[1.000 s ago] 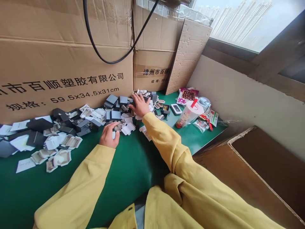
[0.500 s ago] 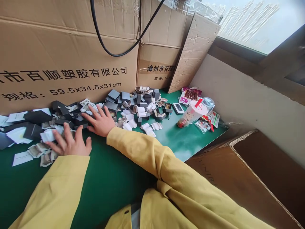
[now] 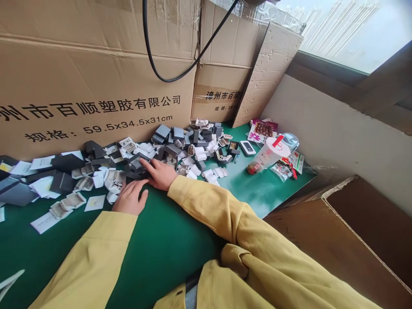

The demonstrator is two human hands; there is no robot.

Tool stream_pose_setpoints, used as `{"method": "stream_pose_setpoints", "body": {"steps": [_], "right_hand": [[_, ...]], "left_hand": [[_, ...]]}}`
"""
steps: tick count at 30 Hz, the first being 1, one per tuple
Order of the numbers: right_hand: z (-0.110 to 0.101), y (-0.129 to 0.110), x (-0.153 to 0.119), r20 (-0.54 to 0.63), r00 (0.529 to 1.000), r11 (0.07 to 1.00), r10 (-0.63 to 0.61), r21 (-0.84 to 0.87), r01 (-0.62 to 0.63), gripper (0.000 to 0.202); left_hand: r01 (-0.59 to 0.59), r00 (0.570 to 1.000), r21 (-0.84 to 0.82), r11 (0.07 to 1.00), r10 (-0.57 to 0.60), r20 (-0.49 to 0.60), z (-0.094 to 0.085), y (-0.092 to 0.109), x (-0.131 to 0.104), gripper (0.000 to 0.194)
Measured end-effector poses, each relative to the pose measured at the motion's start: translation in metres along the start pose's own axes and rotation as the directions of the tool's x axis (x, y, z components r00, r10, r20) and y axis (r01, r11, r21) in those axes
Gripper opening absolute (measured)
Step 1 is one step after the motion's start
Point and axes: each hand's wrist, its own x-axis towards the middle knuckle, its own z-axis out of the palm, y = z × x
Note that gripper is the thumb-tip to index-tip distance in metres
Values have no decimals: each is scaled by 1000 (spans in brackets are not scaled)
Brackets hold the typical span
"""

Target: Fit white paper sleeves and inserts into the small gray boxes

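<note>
A long heap of small dark grey boxes (image 3: pixel 163 131) and pale cardboard inserts (image 3: pixel 113 179) lies against the back cartons. My left hand (image 3: pixel 131 198) rests at the heap's front edge, its fingers laid forward and its thumb apart. Beside it, my right hand (image 3: pixel 161 174) reaches in from the right with fingers stretched over a dark box (image 3: pixel 135 166). The fingertips of both hands come close together around this box. Neither hand visibly grips anything, though the left fingertips are partly hidden. White cards (image 3: pixel 95 203) lie left of my left hand.
Tall cartons (image 3: pixel 96 81) stand behind the green table (image 3: pixel 167 249), a black cable (image 3: pixel 170 80) hanging before them. At right are a small white device (image 3: pixel 247 148), a plastic cup (image 3: pixel 265 156) and packets (image 3: pixel 285 169). An open carton (image 3: pixel 322 227) stands beside the table edge.
My left hand has moved right, and both hands are now close together with fingers less spread. Inserts and a card show where the left hand was. The view has shifted left.
</note>
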Motion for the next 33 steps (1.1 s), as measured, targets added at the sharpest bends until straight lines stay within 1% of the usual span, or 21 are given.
{"method": "stream_pose_setpoints", "body": {"steps": [2, 5, 8, 11, 13, 15, 17, 19, 20, 21, 23, 24, 25, 26, 27, 28, 30, 31, 32, 33], "right_hand": [[-3, 2, -8, 9, 1000, 1000, 16, -11, -16, 66], [-8, 6, -20, 48, 998, 999, 35, -8, -35, 67], [-11, 15, -35, 70, 997, 996, 45, 77, -50, 68], [-7, 26, -49, -7, 997, 963, 73, 262, -68, 67], [-4, 29, -55, -62, 996, 924, 68, 381, -39, 61], [-3, 25, -56, -113, 989, 879, 94, 477, -29, 55], [-5, 16, -55, -158, 974, 838, 165, 543, -54, 51], [-10, 4, -52, -183, 959, 821, 214, 566, -75, 48], [-12, -1, -50, -184, 959, 824, 216, 562, -78, 46], [-13, -5, -49, -177, 962, 830, 208, 552, -78, 45], [-14, -9, -46, -159, 969, 843, 190, 533, -78, 43], [-13, -10, -45, -151, 971, 846, 184, 527, -78, 42], [-12, -11, -44, -147, 973, 848, 180, 525, -77, 42], [-10, -12, -43, -148, 972, 847, 183, 525, -79, 42], [-9, -13, -43, -153, 969, 844, 192, 530, -83, 41], [-7, -15, -42, -160, 967, 836, 199, 543, -82, 40], [-4, -20, -40, -160, 966, 795, 205, 602, -69, 40], [-3, -22, -38, -154, 967, 758, 203, 650, -56, 40], [-1, -25, -35, -147, 968, 709, 205, 704, -43, 40], [1, -27, -32, -144, 966, 657, 215, 753, -34, 41]], "left_hand": [[31, 999, -1, 1000, -31, -39, -3, 2, 1, 32], [105, 988, -26, 994, -107, -107, -10, 9, 5, 26], [166, 976, -69, 984, -174, -133, -13, 13, 8, 23], [168, 968, -102, 981, -183, -172, -13, 16, 10, 25], [155, 961, -123, 980, -178, -211, -13, 19, 9, 25], [158, 956, -167, 973, -193, -221, -15, 22, 8, 24], [171, 957, -254, 952, -222, -188, -16, 25, 6, 26], [199, 957, -397, 896, -265, -116, -15, 28, 3, 32], [221, 956, -490, 843, -287, -64, -15, 30, 1, 36], [242, 953, -590, 771, -304, -6, -14, 31, 0, 41], [272, 946, -775, 571, -306, 107, -12, 34, -2, 50], [280, 944, -840, 466, -292, 152, -10, 35, -2, 54], [287, 941, -879, 381, -281, 186, -9, 35, -2, 56], [300, 936, -896, 327, -283, 211, -8, 34, -1, 58], [319, 927, -896, 308, -300, 227, -8, 31, 0, 60], [342, 913, -884, 319, -335, 232, -8, 28, 2, 60], [394, 872, -835, 383, -443, 209, -8, 17, 7, 54], [425, 842, -813, 399, -504, 193, -9, 10, 10, 49], [452, 805, -803, 389, -565, 180, -10, 3, 12, 45], [466, 764, -813, 348, -623, 171, -11, -3, 14, 43]]}}
